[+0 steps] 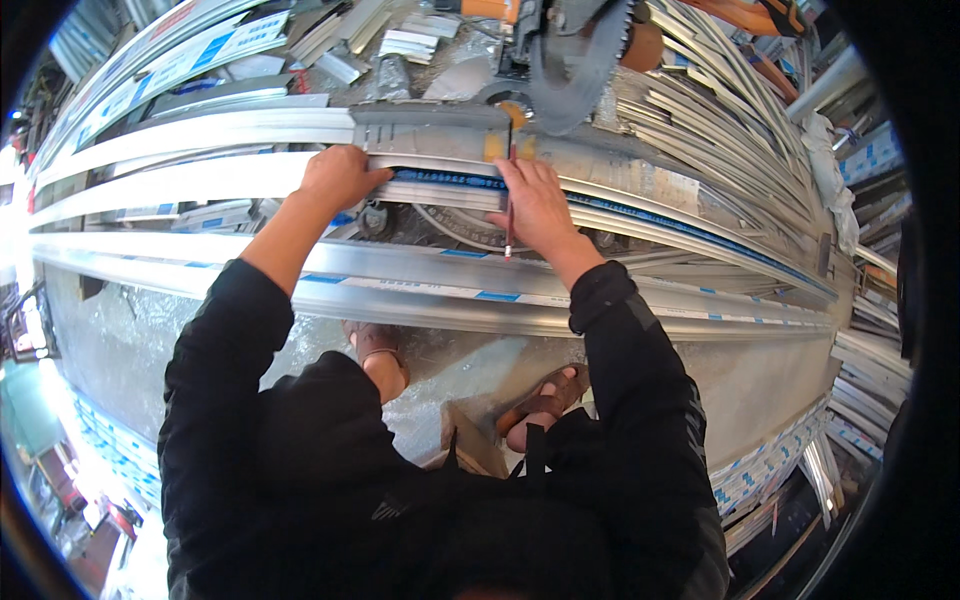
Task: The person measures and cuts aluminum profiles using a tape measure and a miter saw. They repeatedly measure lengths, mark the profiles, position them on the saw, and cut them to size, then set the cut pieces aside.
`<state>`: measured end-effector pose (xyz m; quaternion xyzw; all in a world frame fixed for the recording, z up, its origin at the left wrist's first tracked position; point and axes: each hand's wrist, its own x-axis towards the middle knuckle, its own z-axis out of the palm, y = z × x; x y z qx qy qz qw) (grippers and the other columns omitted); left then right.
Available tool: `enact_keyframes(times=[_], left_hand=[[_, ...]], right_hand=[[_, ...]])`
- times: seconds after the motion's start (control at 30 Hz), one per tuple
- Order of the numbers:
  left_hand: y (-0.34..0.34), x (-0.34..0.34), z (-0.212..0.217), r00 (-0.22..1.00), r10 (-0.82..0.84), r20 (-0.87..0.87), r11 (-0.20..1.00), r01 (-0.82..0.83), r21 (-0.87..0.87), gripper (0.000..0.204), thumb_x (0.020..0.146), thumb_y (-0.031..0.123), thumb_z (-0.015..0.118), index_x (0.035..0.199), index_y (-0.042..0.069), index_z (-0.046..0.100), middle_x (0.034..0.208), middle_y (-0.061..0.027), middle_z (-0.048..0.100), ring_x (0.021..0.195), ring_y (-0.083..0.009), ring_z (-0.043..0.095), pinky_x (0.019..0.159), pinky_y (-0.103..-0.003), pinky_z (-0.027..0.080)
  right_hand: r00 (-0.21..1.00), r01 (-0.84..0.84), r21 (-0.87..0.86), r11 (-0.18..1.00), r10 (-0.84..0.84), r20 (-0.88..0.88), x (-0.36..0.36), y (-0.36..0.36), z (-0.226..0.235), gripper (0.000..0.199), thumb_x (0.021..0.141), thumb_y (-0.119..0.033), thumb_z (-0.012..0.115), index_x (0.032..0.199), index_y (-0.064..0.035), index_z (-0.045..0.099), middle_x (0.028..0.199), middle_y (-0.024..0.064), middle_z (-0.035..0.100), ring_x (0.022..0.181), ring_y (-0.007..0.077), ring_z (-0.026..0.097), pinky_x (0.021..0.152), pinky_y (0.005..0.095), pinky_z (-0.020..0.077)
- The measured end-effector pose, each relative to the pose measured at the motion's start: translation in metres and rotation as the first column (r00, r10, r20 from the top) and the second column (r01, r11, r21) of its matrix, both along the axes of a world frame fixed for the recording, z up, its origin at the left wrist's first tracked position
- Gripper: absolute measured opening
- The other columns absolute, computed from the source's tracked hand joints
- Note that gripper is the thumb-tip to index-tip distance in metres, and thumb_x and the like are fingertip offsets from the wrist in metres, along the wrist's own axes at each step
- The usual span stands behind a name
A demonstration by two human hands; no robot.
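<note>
My left hand [345,180] is closed over the edge of a long pale metal profile [240,175], its thumb pointing right along it. A dark blue printed strip [650,213] runs along the profile to the right. My right hand [543,205] rests on the same profile, holding a slim dark red pencil [511,185] between thumb and fingers. The pencil lies across the profile, one end toward the saw blade and the other toward me. Beyond my right hand stands a large toothed circular saw blade [578,70]. Part of the profile is hidden under both hands.
Nearer to me lie long silver profiles [420,290] with blue and white film. Stacked metal strips [720,130] fill the far right. Short offcuts [408,45] litter the far side beside the saw's grey base [440,130]. Below are my sandalled feet [545,405] and a wooden piece [470,440].
</note>
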<state>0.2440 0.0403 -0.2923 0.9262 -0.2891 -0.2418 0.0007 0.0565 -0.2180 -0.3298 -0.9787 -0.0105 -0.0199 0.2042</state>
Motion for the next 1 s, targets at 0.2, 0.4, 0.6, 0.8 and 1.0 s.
enact_keyframes(times=[0.2, 0.4, 0.6, 0.8, 1.0], left_hand=[[-0.002, -0.005, 0.014, 0.99, 0.055, -0.128, 0.998, -0.059, -0.029, 0.05, 0.086, 0.053, 0.069, 0.091, 0.004, 0.077, 0.093, -0.0182, 0.074, 0.091, -0.0349, 0.071, 0.084, -0.044, 0.055], [0.017, 0.007, 0.015, 0.99, 0.113, -0.08, 0.993, -0.115, -0.028, 0.049, 0.088, 0.053, 0.069, 0.091, 0.005, 0.078, 0.088, -0.0178, 0.074, 0.086, -0.0344, 0.071, 0.081, -0.044, 0.055], [0.009, 0.008, 0.003, 0.999, 0.037, 0.008, 0.999, -0.037, -0.007, 0.05, 0.089, 0.051, 0.068, 0.086, 0.002, 0.076, 0.086, -0.0199, 0.073, 0.085, -0.0354, 0.071, 0.08, -0.045, 0.055], [-0.004, 0.009, -0.004, 0.993, -0.063, 0.1, 0.997, 0.057, 0.059, 0.049, 0.093, 0.049, 0.063, 0.087, 0.001, 0.075, 0.089, -0.0205, 0.073, 0.087, -0.0369, 0.071, 0.081, -0.045, 0.056], [-0.007, 0.011, -0.01, 0.987, -0.094, 0.129, 0.995, 0.089, 0.045, 0.049, 0.094, 0.046, 0.06, 0.083, 0.001, 0.076, 0.086, -0.0224, 0.072, 0.085, -0.0403, 0.069, 0.08, -0.048, 0.054]], right_hand=[[0.996, 0.015, -0.032, 0.999, -0.018, -0.086, -0.019, -0.033, 0.009, 0.08, 0.068, -0.024, 0.089, 0.136, -0.0063, 0.05, 0.13, 0.0182, 0.058, 0.121, 0.0389, 0.052, 0.107, 0.0466, 0.039], [0.972, 0.099, -0.184, 0.978, -0.134, -0.193, -0.079, -0.127, 0.026, 0.076, 0.07, -0.021, 0.087, 0.134, -0.0074, 0.05, 0.129, 0.0181, 0.058, 0.125, 0.0381, 0.052, 0.113, 0.0476, 0.0344], [0.955, 0.244, -0.3, 0.922, -0.283, -0.094, -0.11, -0.154, 0.028, 0.06, 0.082, -0.02, 0.078, 0.135, -0.0051, 0.054, 0.129, 0.0195, 0.061, 0.124, 0.0348, 0.056, 0.108, 0.0431, 0.0401], [0.879, 0.355, 0.722, 0.593, -0.475, -0.042, -0.074, -0.1, 0.008, 0.031, 0.102, -0.015, 0.054, 0.125, 0.0007, 0.065, 0.103, 0.0095, 0.068, 0.089, 0.0144, 0.059, 0.085, 0.0287, 0.0491], [0.871, 0.342, 0.882, 0.323, -0.462, -0.169, -0.058, -0.052, -0.006, 0.026, 0.1, -0.009, 0.053, 0.118, 0.0031, 0.066, 0.104, 0.0087, 0.071, 0.09, 0.0108, 0.063, 0.085, 0.0256, 0.0515]])
